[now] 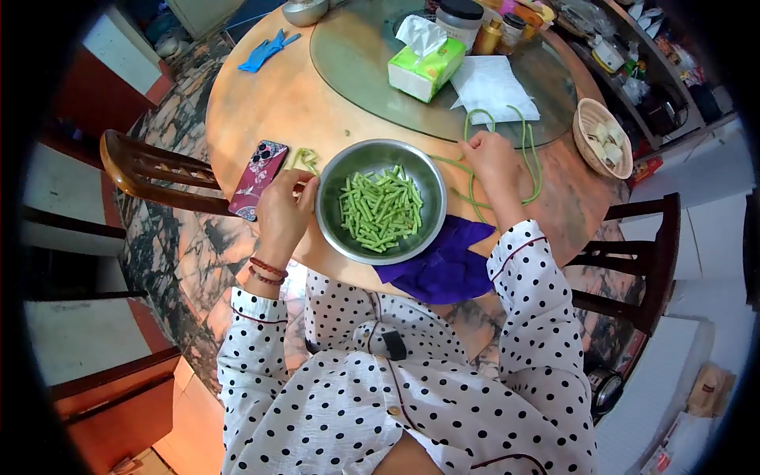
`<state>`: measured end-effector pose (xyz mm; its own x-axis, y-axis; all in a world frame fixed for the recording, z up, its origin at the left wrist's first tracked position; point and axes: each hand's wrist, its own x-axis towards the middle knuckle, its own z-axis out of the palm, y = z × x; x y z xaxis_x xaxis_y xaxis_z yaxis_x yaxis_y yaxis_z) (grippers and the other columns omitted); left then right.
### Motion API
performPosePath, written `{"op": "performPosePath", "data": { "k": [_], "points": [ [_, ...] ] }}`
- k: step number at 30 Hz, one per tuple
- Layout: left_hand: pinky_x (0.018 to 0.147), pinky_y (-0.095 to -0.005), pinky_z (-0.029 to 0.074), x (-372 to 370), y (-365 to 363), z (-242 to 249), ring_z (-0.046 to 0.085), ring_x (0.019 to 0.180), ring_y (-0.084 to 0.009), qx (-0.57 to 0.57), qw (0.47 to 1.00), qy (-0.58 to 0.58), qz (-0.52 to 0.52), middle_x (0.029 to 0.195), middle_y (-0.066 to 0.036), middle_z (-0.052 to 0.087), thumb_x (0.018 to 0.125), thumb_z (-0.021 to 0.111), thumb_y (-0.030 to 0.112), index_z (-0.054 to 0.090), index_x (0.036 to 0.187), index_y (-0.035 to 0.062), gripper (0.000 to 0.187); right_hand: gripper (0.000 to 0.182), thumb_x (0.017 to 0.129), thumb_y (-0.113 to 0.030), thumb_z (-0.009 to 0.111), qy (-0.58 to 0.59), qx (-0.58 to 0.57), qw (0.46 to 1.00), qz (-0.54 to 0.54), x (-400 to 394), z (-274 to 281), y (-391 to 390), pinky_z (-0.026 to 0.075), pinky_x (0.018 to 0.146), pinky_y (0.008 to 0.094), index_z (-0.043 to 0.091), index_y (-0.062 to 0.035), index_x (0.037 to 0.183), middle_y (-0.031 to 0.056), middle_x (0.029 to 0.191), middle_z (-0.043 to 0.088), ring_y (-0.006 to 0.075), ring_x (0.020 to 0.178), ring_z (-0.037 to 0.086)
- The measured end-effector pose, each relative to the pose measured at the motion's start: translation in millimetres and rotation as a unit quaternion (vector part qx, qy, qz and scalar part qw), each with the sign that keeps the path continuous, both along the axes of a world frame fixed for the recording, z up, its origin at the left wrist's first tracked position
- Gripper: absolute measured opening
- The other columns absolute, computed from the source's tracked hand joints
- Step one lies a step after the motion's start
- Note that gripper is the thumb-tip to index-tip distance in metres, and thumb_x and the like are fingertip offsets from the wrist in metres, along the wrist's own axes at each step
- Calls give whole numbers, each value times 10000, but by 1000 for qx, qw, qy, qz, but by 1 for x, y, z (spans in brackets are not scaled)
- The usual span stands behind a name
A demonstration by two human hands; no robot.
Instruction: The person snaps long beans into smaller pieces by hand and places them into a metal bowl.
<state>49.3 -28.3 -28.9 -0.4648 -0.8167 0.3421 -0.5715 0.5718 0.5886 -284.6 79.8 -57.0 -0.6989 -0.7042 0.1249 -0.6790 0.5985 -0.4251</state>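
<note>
A steel bowl point(326, 226) stands near the table's front edge, with many short pieces of cut green long bean point(380, 207) in it. My left hand point(283, 212) is beside the bowl's left rim, its fingers curled and thumb and fingertips close together; whether something small is between them I cannot make out. Just beyond those fingertips lies a little heap of pale green bean scraps point(305, 160). To the right of the bowl, my right hand point(491, 158) pinches at whole long beans point(538, 174), which loop across the table around it.
A phone point(260, 180) lies left of the bowl, and a purple cloth point(439, 265) right in front. Farther back are a blue glove point(269, 51), a tissue pack point(427, 70), white paper point(495, 85) and jars point(461, 20) on a glass turntable point(356, 67). A basket point(602, 138) stands at right.
</note>
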Motion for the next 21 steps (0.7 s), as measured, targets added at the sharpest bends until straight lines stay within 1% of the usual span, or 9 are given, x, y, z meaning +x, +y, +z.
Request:
{"op": "performPosePath", "data": {
  "k": [1, 2, 4, 7, 10, 11, 12, 17, 21],
  "points": [
    [618, -347, 513, -2, 2, 2, 692, 728, -254, 5, 1000, 6, 0, 846, -120, 690, 883, 697, 202, 698, 903, 24, 179, 293, 832, -339, 735, 5, -22, 1000, 0, -1, -7, -1, 498, 580, 365, 715, -51, 783, 101, 725, 691, 249, 639, 655],
    [620, -338, 513, -5, 4, 6, 690, 722, -240, 4, 1000, 24, -6, 837, -117, 691, 885, 694, 192, 700, 906, 22, 171, 267, 841, -311, 735, -108, -82, 991, 7, -5, -12, 0, 476, 560, 330, 710, -51, 786, 73, 711, 675, 206, 615, 627],
    [625, -319, 514, -12, 10, 16, 685, 711, -212, 0, 998, 62, -16, 820, -110, 692, 889, 687, 171, 702, 914, 17, 157, 219, 859, -256, 735, -327, -197, 924, 22, -8, -9, 2, 431, 518, 261, 701, -50, 791, 17, 683, 641, 120, 567, 570],
    [639, -286, 511, -27, 21, 24, 665, 703, -151, 135, 980, 132, -68, 805, -93, 700, 893, 678, 144, 707, 929, 6, 145, 136, 889, -177, 715, -472, -256, 844, -10, 20, 27, 22, 343, 499, 188, 691, -48, 853, -43, 688, 575, 26, 556, 461],
    [647, -259, 502, -51, 47, 23, 630, 704, -108, 263, 934, 179, -166, 805, -67, 700, 909, 662, 139, 696, 974, -13, 169, 161, 890, -190, 724, -508, -296, 808, 25, 53, 39, 38, 357, 484, 181, 690, -38, 853, -37, 707, 613, 13, 536, 459],
    [646, -217, 484, -57, 58, 29, 599, 730, -71, 301, 923, 148, -189, 856, -18, 691, 949, 628, 156, 686, 1035, -10, 195, 154, 892, -180, 722, -501, -303, 810, 38, 66, 43, 42, 357, 485, 177, 686, -34, 856, -37, 708, 614, 12, 535, 460],
    [624, -213, 478, -65, 68, 29, 590, 714, -66, 277, 926, 149, -209, 833, -16, 679, 944, 639, 153, 679, 1048, -14, 200, 148, 894, -169, 720, -493, -310, 811, 50, 81, 45, 46, 357, 487, 173, 682, -31, 860, -38, 709, 615, 10, 534, 461],
    [604, -236, 482, -73, 82, 33, 584, 661, -70, 395, 879, 127, -235, 769, -36, 663, 935, 660, 185, 670, 948, -29, 215, 103, 899, -128, 710, -496, -333, 799, 75, 118, 42, 60, 367, 504, 170, 666, -42, 864, -45, 710, 612, 10, 564, 487],
    [602, -219, 480, -64, 83, 29, 578, 664, -57, 421, 860, 159, -240, 751, -11, 645, 962, 619, 171, 662, 912, -8, 191, 83, 903, -102, 689, -604, -368, 702, 88, 125, 35, 66, 406, 572, 183, 632, -49, 931, -22, 767, 617, 36, 631, 544]
  ]
}}
